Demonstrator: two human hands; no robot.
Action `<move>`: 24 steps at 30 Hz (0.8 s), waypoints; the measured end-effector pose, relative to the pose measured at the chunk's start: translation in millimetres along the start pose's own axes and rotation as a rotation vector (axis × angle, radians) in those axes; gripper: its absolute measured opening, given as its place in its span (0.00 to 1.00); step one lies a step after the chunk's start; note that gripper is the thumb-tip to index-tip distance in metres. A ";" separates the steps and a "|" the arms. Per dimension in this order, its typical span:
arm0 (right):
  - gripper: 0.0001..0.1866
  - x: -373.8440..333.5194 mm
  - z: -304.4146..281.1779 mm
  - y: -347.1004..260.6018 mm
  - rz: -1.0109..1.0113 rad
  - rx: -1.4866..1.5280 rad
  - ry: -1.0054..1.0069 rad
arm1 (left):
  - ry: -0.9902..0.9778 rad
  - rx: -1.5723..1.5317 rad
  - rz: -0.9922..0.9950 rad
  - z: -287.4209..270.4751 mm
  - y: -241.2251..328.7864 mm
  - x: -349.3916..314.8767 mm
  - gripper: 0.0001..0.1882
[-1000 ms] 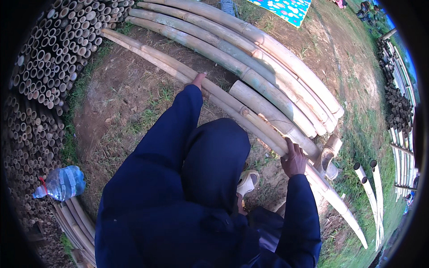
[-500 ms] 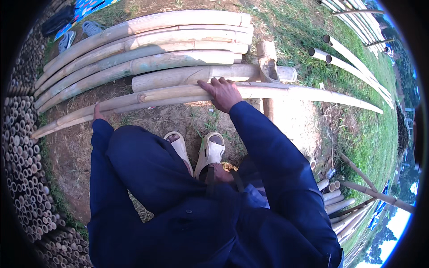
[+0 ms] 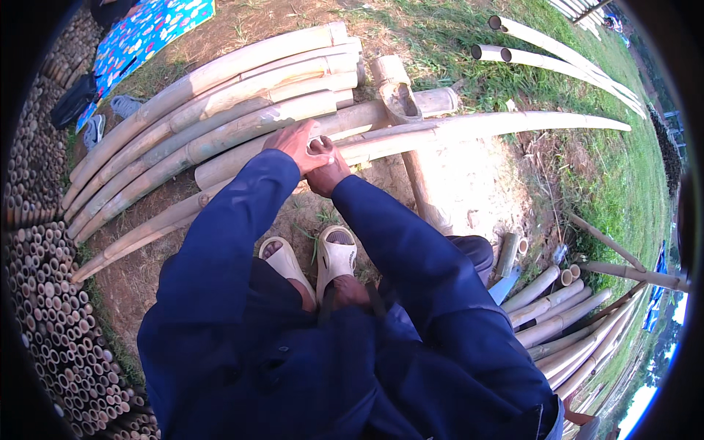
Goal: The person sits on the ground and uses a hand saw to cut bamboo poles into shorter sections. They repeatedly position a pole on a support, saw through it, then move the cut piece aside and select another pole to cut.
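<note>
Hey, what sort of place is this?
Probably an outdoor bamboo-working yard: long, pale bamboo poles lie on the ground, many round, hollow, tan bamboo lengths are stacked at left, and green grass spreads at right.

Brown earth ground gives way to green grass toward the right. On it lie thick bamboo poles at upper left, a patterned blue mat and grey shoes near them, slimmer poles at upper right, and a bamboo pile at lower right.
</note>
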State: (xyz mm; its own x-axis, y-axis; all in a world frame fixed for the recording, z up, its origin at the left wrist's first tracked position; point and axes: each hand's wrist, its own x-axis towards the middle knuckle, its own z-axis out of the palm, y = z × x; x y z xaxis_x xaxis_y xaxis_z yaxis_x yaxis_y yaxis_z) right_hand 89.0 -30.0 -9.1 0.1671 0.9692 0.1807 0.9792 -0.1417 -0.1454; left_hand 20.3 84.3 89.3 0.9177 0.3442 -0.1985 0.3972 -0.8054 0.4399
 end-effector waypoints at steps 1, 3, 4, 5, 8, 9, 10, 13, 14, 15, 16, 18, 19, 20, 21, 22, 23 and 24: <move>0.32 -4.4 25.2 11.4 0.024 0.052 0.083 | -0.048 0.044 -0.015 21.7 28.3 20.6 0.47; 0.32 -9.8 44.7 19.7 0.056 0.145 0.046 | -0.219 0.163 -0.018 32.0 80.4 45.1 0.48; 0.33 -2.8 29.9 8.3 0.036 0.179 -0.016 | -0.310 0.222 -0.071 29.7 88.6 50.4 0.49; 0.34 1.3 14.3 -3.0 0.019 0.210 -0.081 | -0.252 0.291 -0.034 36.1 88.5 53.2 0.48; 0.38 -8.8 -24.1 1.4 0.052 0.198 -0.140 | -0.149 0.406 0.137 70.9 116.2 79.2 0.49; 0.39 -3.2 -25.0 -2.7 0.027 0.200 -0.138 | -0.135 0.413 0.122 70.5 121.7 81.9 0.49; 0.40 2.3 -25.8 -7.7 0.000 0.203 -0.136 | -0.122 0.420 0.106 69.4 125.8 84.3 0.50; 0.41 1.6 -20.8 -0.1 0.036 0.187 -0.131 | -0.151 0.400 0.132 90.8 143.5 105.7 0.49; 0.41 3.1 -20.0 -1.8 0.028 0.172 -0.105 | -0.151 0.396 0.126 94.1 143.2 110.3 0.49; 0.41 1.4 -19.1 -5.8 0.028 0.161 -0.083 | -0.140 0.388 0.155 96.8 143.6 110.6 0.46; 0.41 -0.5 -18.3 -7.2 0.027 0.151 -0.061 | -0.130 0.380 0.182 99.1 142.9 110.7 0.44; 0.42 -0.4 -18.5 -4.1 0.022 0.141 -0.035 | -0.155 0.339 0.166 102.3 143.3 111.7 0.38; 0.42 0.5 -19.5 -3.8 0.015 0.134 -0.020 | -0.190 0.307 0.121 102.3 144.1 113.5 0.36; 0.42 -0.1 -20.3 -5.6 0.016 0.143 -0.031 | -0.224 0.275 0.075 102.3 143.5 113.6 0.33; 0.42 0.3 -20.4 -2.8 0.015 0.139 -0.038 | -0.209 0.272 0.110 101.7 143.9 116.3 0.28; 0.43 0.6 -20.3 -1.1 0.013 0.136 -0.044 | -0.213 0.258 0.119 101.6 143.5 116.8 0.28; 0.43 0.3 -20.2 -1.5 0.015 0.149 -0.066 | -0.216 0.244 0.128 101.9 142.5 115.5 0.27; 0.43 1.8 -23.2 -3.6 0.010 0.159 -0.087 | -0.213 0.230 0.133 100.0 139.3 115.9 0.27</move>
State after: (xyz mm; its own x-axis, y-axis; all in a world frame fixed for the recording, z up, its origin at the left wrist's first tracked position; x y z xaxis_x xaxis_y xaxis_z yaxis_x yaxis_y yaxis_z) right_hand 88.5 -32.4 14.3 0.1595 0.9826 0.0948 0.9457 -0.1246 -0.3002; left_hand 181.1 -36.2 40.0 0.9293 0.1393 -0.3421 0.2391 -0.9327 0.2698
